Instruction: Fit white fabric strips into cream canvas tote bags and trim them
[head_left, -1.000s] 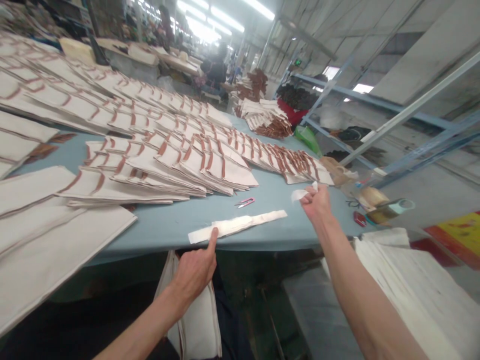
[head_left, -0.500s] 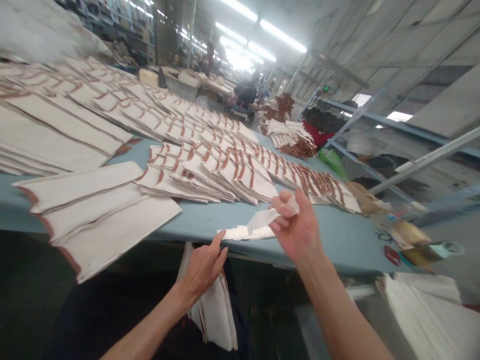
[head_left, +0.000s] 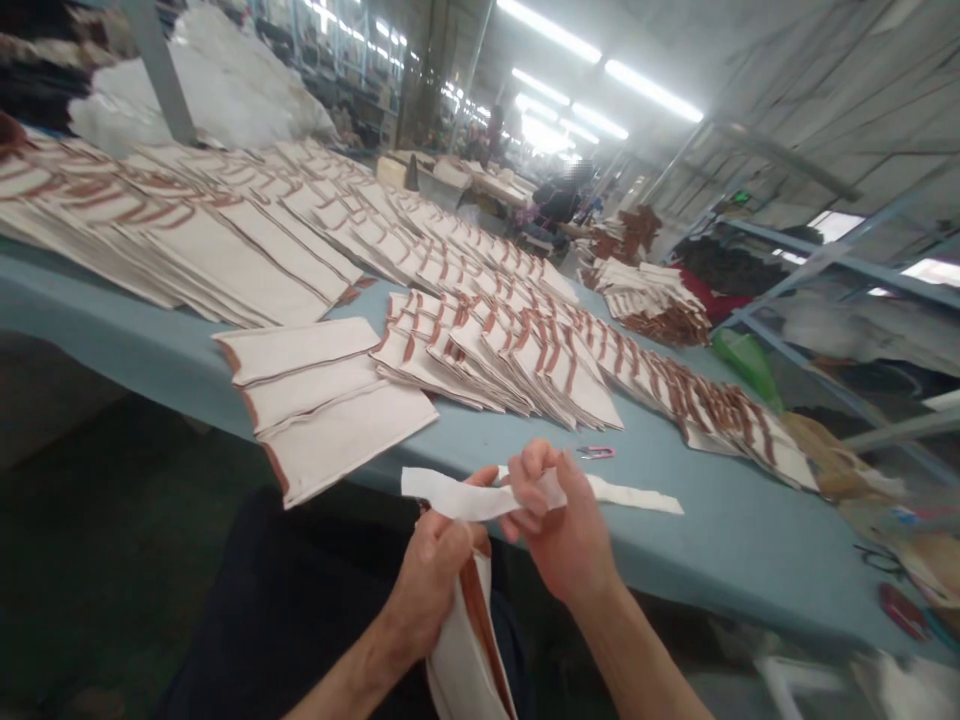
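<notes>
My left hand [head_left: 435, 580] grips the top of a folded cream canvas piece [head_left: 466, 650] with a brown binding along its edge, below the table edge. My right hand [head_left: 551, 525] pinches a long white fabric strip [head_left: 465, 497] between fingers and thumb. The strip runs across both hands, and its far end [head_left: 637, 495] lies on the table. Just beyond my right hand, a small pair of pink thread snips [head_left: 596, 452] rests on the blue-grey table [head_left: 720, 540].
Stacks of cream canvas pieces with brown bindings [head_left: 495, 365] cover the table ahead and to the left. A co-worker [head_left: 559, 200] sits far down the aisle. Blue metal shelving [head_left: 810, 290] stands to the right, with a blurred red object [head_left: 904, 610] near the table's right edge.
The view has swung left. My hands have come together at the table edge, my left hand now raising the canvas piece, and the white strip stretches between them.
</notes>
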